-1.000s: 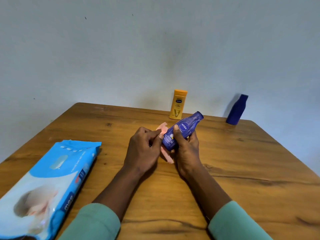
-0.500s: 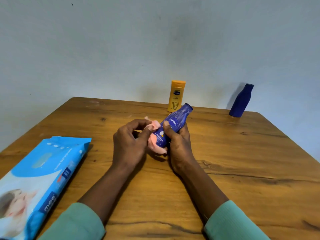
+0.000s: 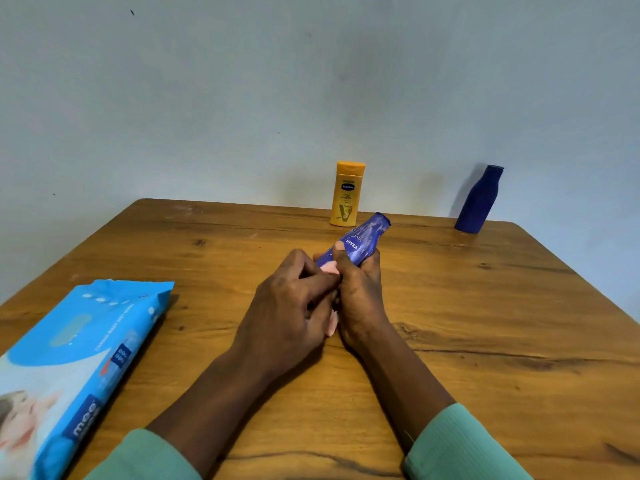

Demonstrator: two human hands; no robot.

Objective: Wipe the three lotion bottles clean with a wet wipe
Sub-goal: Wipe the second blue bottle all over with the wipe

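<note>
Gripping the blue bottle, the right hand slants it away rightward, cap farthest. The left hand pinches the pink wipe at its near end.

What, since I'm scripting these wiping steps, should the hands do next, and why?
Probably slide the pink wipe up toward the cap. The left hand holds it low on the NIVEA bottle, which the right hand grips; the bottle's upper part shows bare.
</note>
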